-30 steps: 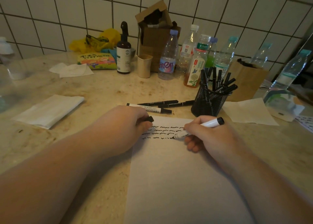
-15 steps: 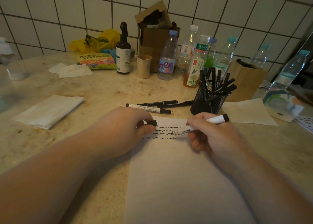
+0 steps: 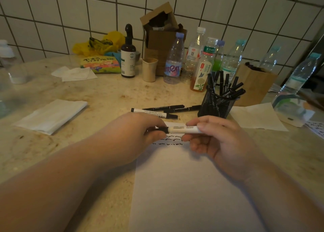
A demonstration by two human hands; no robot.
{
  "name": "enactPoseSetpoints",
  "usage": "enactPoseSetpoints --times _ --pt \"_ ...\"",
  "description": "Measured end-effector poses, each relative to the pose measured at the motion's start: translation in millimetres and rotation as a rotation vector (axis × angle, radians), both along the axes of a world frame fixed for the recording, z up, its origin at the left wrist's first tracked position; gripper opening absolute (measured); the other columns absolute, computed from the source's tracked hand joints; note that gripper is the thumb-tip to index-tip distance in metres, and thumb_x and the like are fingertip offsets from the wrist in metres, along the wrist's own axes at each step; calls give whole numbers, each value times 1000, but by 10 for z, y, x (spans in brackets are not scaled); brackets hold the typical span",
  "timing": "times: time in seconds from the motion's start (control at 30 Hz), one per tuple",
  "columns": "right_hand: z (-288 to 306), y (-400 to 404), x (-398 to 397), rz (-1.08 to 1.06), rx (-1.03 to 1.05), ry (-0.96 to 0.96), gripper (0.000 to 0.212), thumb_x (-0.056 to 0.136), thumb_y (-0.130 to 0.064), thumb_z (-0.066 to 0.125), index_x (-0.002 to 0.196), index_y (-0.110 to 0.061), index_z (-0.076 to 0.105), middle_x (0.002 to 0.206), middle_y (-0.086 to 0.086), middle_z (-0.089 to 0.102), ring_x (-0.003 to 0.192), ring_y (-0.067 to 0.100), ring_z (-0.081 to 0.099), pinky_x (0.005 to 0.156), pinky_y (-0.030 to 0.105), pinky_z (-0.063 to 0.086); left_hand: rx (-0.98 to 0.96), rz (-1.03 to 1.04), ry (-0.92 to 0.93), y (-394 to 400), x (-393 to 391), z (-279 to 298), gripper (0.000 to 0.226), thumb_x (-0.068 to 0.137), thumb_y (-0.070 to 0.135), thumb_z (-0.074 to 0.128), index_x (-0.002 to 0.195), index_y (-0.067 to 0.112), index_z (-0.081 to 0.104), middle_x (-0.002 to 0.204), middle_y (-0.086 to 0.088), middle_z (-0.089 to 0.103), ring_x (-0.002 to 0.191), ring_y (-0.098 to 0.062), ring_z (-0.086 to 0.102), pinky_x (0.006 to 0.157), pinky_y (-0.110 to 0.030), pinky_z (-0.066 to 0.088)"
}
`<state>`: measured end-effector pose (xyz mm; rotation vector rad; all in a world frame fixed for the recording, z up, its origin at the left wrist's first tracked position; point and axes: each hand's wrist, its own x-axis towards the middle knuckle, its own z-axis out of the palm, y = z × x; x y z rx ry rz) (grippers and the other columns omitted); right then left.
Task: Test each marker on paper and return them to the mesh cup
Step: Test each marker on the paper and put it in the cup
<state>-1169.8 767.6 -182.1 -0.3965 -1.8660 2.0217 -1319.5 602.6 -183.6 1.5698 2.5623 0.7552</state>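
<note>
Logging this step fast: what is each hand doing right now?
Left hand: pinches the black cap at the marker's end.
Right hand: grips the white marker by its barrel, above the paper.

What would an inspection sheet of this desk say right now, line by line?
Surface: stained beige counter.
Job's things: paper with squiggles; white marker; mesh cup holding markers; three loose markers.
Clutter: bottles, cardboard box, folded tissue.
Grippers: right hand holds the marker; left hand pinches its black cap.
Cables: nothing seen.
Surroundings: tiled wall.
</note>
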Motion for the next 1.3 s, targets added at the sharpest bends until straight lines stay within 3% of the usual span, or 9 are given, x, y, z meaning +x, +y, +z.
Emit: enactPoseSetpoints --times 0.3,0.53,0.77,0.93,1.03,1.13,1.3 --pt "-11 -5 22 82 92 -50 21 86 -19 63 97 -3 72 72 20 67 56 22 56 49 27 46 -68 -73 57 -34 14 36 19 97 38 47 105 34 64 81 20 54 78 6 49 63 -9 35" --pt "28 -11 61 144 76 -47 20 85 -20 64 94 -5 72 73 21 67 57 23 57 50 28 47 -71 -62 -140 -36 54 79 15 95 37 54 93 35 69 73 10 61 65 -2 52 52 -12 36" --pt "26 -11 61 151 116 -14 13 88 -18 64 92 -9 74 72 20 67 57 23 57 51 26 48 -45 -90 -195 -47 36 87 18 93 36 56 79 40 66 76 24 62 68 -1 54 55 -12 40" --pt "66 -21 90 170 179 -41 18 87 -21 65 95 -6 72 71 18 67 58 23 57 52 27 48 -80 -90 -215 -48 32 111 13 93 38 57 88 39 69 76 21 65 69 -1 55 56 -14 42" --pt "148 -49 93 18 290 -37 16 87 -22 64 94 -11 74 69 10 65 59 21 56 53 27 48 -8 -33 -190 -18 20 94 16 93 42 56 104 41 66 83 18 65 74 -1 58 67 -19 49" --pt "252 76 111 -329 391 71 18 96 -18 59 87 -21 75 65 2 62 59 17 55 55 28 46 49 62 -141 -37 -45 28 30 94 42 54 124 42 58 90 27 59 82 2 59 69 -13 44" --pt "516 296 162 -668 188 239 24 95 -10 48 91 -17 70 64 0 57 56 14 53 58 31 42 -1 117 -68 -45 -107 -73 27 95 38 49 119 38 61 95 24 59 89 -1 59 77 -19 47"
